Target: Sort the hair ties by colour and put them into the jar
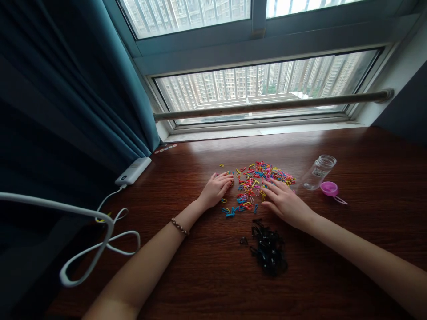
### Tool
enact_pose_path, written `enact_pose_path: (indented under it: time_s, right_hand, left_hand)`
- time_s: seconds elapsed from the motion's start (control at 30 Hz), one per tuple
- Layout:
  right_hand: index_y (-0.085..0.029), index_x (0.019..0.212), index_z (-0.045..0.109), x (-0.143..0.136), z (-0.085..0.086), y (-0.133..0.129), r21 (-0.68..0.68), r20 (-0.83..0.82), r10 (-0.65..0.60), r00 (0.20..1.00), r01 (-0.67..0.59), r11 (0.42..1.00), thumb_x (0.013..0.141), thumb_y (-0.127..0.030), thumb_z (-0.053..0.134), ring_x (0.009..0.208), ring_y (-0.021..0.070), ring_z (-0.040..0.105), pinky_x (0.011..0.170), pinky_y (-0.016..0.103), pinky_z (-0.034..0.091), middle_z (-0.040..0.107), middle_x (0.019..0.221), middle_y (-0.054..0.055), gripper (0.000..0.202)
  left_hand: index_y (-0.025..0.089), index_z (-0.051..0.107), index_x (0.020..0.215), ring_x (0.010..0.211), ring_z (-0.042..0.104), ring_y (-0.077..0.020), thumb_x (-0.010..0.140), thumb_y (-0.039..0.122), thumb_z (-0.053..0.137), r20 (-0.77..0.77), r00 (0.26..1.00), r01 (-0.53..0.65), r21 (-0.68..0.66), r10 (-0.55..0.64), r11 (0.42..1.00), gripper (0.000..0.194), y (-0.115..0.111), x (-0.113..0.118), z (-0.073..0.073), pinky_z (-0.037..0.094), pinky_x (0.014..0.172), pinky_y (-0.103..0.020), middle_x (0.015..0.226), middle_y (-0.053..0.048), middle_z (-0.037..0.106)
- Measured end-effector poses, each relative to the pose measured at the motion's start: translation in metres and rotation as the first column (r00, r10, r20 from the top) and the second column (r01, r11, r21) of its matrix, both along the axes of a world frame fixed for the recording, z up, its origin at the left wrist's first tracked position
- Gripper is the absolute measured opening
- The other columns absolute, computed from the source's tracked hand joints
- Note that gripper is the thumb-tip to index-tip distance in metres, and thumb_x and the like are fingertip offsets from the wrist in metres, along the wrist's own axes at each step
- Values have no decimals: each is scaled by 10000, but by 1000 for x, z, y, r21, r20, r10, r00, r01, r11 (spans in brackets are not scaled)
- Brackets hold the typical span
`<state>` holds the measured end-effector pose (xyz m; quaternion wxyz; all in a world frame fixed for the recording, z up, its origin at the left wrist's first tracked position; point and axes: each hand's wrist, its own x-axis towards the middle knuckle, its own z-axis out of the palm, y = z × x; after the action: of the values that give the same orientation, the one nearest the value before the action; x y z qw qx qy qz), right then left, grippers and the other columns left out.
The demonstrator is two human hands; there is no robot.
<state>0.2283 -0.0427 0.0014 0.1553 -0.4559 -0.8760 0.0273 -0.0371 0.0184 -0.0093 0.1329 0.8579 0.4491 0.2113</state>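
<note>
A scatter of small colourful elastic bands (258, 178) lies on the dark wooden table (367, 231) by the window. My left hand (216, 189) rests at the pile's left edge, fingers curled onto a few bands. My right hand (283, 201) lies flat at the pile's near right side, fingers spread and touching the bands. A separate heap of black bands (268, 249) sits nearer to me, just below my right hand. Whether either hand pinches a band is too small to see.
A clear jar (318, 171) lies on its side right of the pile, its pink lid (329, 189) beside it. A white power bank (133, 171) with a looping white cable (110, 242) sits at the left by the teal curtain (73, 89).
</note>
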Motion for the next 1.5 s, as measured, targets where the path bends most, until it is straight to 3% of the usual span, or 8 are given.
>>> enact_pose_path:
  time_s: [0.13,0.3,0.47,0.7,0.9,1.03,1.2,1.5]
  right_hand:
    - [-182,1267,426,6,-14,9,-10,106,-259,960,261,965,853,-474,341,1264,338,218,967,536,246,344,1354,152,514]
    - [-202,1304,367,-12,-13,13,-84,131,-213,968,225,971,858,-513,279,1279,327,191,968,549,216,293,1384,148,551]
    - [-169,1299,370,-45,-7,23,-124,71,-137,988,145,982,843,-557,267,1282,329,181,977,543,204,285,1381,174,608]
    - [-162,1248,427,-93,-2,27,-126,-36,116,993,-119,985,851,-541,276,1278,305,214,992,503,240,287,1384,154,569]
    - [-175,1149,527,-87,10,34,-30,-195,393,898,-406,913,901,-348,305,1238,190,327,1021,348,283,403,1326,87,375]
    - [-185,1150,526,-48,11,60,-12,-298,174,939,-186,982,900,-259,295,1178,168,411,978,327,347,441,1298,74,348]
    - [-170,1198,497,0,-6,88,-35,-49,-232,971,231,972,889,-302,332,1231,273,316,984,452,288,390,1336,106,374]
    - [-324,1307,326,-37,2,54,-131,104,37,994,-23,991,884,-486,240,1256,321,235,947,580,229,304,1395,12,461]
  left_hand:
    - [230,651,932,1060,536,-208,889,387,272,258,939,-222,-45,226,974,413,12,-10,-10,222,1011,-475,1038,-33,648]
    - [143,684,778,882,614,-220,856,465,301,510,721,-441,-182,468,879,506,23,-19,-16,393,885,-376,842,-90,690]
    - [127,659,857,918,597,-213,841,474,335,618,619,-447,-231,485,864,475,25,-21,-17,409,874,-355,935,-94,670]
    - [186,597,1037,1143,468,-203,872,382,310,466,822,-314,-106,326,943,384,23,-14,-15,279,1010,-402,1144,-66,586]
    - [229,540,1104,1246,339,-194,892,310,277,192,970,-159,31,151,987,347,11,-5,-3,65,1041,-512,1233,-42,521]
    - [248,515,1132,1257,319,-187,891,309,293,147,983,-120,44,112,992,333,9,-3,-3,33,1038,-524,1252,-31,505]
    - [238,543,1085,1233,357,-227,891,328,284,238,935,-265,-21,262,964,336,16,-7,-11,52,1012,-578,1228,-50,525]
    - [234,554,1081,1198,411,-208,889,329,276,243,914,-323,-50,325,945,351,16,-9,-13,104,1043,-515,1180,-29,566]
